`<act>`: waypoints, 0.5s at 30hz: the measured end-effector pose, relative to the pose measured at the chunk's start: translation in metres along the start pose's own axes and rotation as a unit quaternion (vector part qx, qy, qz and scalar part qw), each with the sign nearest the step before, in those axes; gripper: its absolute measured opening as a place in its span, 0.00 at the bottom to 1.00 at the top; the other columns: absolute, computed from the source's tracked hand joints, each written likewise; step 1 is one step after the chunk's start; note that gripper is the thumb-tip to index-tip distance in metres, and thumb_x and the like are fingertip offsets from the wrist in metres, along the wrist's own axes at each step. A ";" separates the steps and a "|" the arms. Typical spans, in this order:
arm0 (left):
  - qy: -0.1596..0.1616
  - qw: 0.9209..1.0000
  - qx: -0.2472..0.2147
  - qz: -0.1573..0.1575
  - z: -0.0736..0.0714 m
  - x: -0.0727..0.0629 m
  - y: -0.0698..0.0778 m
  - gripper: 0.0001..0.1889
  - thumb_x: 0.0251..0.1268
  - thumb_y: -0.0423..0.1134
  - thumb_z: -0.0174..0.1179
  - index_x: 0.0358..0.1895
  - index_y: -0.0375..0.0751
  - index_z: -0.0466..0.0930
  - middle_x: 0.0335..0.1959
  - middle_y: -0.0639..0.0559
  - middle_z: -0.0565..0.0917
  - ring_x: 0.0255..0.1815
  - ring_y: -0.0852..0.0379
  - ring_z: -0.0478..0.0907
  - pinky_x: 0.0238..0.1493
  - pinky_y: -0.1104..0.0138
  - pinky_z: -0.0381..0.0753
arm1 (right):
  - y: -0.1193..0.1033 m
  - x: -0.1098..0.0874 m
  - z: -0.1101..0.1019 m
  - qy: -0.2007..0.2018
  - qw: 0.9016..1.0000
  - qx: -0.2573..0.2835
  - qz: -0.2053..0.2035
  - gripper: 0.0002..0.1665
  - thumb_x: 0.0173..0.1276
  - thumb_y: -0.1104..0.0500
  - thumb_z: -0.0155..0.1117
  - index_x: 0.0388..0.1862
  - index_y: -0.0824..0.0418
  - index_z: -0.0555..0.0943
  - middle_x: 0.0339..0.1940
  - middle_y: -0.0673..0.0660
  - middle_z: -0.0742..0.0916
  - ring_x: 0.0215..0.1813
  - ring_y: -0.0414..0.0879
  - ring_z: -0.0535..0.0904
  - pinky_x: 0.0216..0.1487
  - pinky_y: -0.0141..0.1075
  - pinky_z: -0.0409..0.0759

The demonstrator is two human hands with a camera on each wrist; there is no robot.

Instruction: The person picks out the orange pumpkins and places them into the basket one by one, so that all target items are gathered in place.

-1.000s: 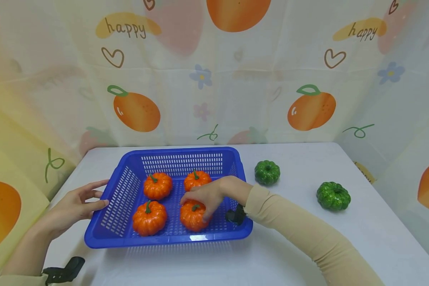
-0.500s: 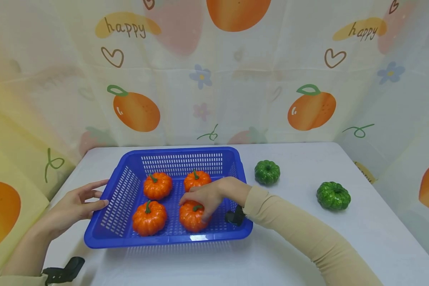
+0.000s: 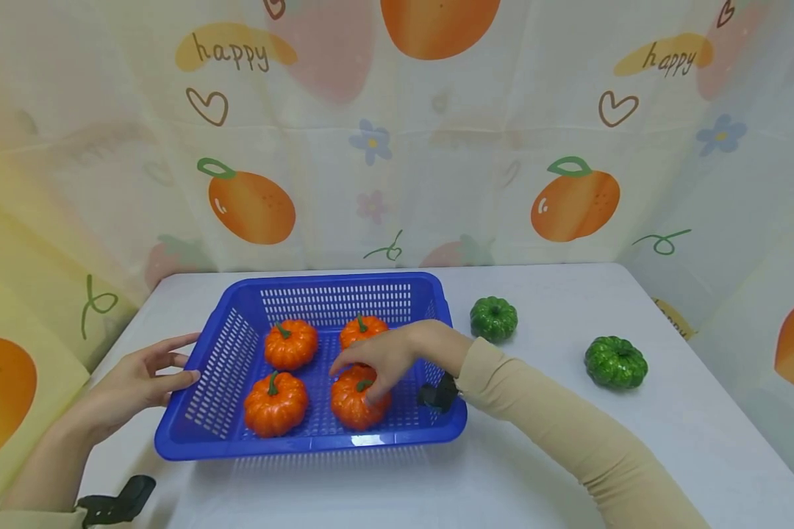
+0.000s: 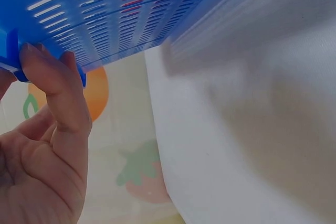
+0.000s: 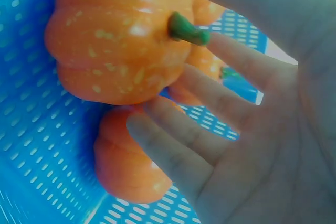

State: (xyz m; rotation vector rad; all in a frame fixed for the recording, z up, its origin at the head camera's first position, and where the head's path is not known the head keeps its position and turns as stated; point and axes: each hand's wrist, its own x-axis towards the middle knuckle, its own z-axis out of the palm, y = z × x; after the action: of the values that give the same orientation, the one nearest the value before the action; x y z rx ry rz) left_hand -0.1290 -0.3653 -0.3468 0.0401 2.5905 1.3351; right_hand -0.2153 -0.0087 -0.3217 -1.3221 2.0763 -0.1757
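Note:
My left hand [image 3: 142,378] holds the left rim of a blue plastic basket [image 3: 311,444]. In the left wrist view its fingers [image 4: 55,90] curl over that rim, and the thumb is mostly cut off. Over the front right orange pumpkin [image 3: 352,408] in the basket hovers my right hand [image 3: 389,356]. In the right wrist view its fingers [image 5: 220,95] are spread and nearly straight beside the pumpkin's green stem [image 5: 186,29], not wrapped round it. Other small orange pumpkins sit at the front left [image 3: 274,411], back left [image 3: 290,347] and back right [image 3: 362,328], the last partly hidden by the hand.
Two green pumpkins lie on the white table [image 3: 542,455] right of the basket: one near it [image 3: 494,319], the other [image 3: 616,363] farther right. A printed curtain [image 3: 437,198] hangs behind and beside the table. The basket's walls stand around the orange pumpkins.
My right hand has loosened from the front right pumpkin and risen slightly. That pumpkin turned and shifted a little earlier on. The left hand and basket stay put.

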 end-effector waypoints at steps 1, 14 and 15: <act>-0.001 1.000 0.001 -0.001 0.000 0.000 0.000 0.38 0.63 0.45 0.58 0.71 0.37 0.49 0.46 0.36 0.73 0.36 0.54 0.80 0.37 0.64 0.82 | 0.000 -0.001 -0.001 0.004 1.000 0.002 -0.004 0.35 0.63 0.51 0.61 0.69 0.50 0.62 0.67 0.47 0.68 0.68 0.42 0.62 0.68 0.35 0.60; -0.001 0.999 0.042 -0.001 0.002 0.001 0.005 0.37 0.64 0.43 0.57 0.71 0.35 0.49 0.46 0.37 0.74 0.33 0.57 0.79 0.34 0.65 0.82 | 0.000 -0.018 -0.011 0.058 0.997 0.028 -0.035 0.27 0.65 0.49 0.59 0.62 0.49 0.68 0.57 0.44 0.77 0.61 0.41 0.70 0.62 0.34 0.69; 0.001 0.999 0.049 -0.002 0.002 0.001 0.006 0.37 0.64 0.43 0.57 0.71 0.35 0.50 0.46 0.37 0.74 0.33 0.57 0.79 0.34 0.66 0.82 | 0.000 -0.019 -0.011 0.064 0.997 0.028 -0.038 0.27 0.65 0.49 0.59 0.62 0.49 0.69 0.56 0.45 0.77 0.61 0.41 0.71 0.61 0.35 0.69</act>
State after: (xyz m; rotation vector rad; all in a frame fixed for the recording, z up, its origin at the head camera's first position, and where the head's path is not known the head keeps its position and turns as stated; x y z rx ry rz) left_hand -0.1300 -0.3604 -0.3433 0.0514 2.6535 1.2075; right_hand -0.2173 0.0052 -0.3043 -1.3888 2.1108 -0.3575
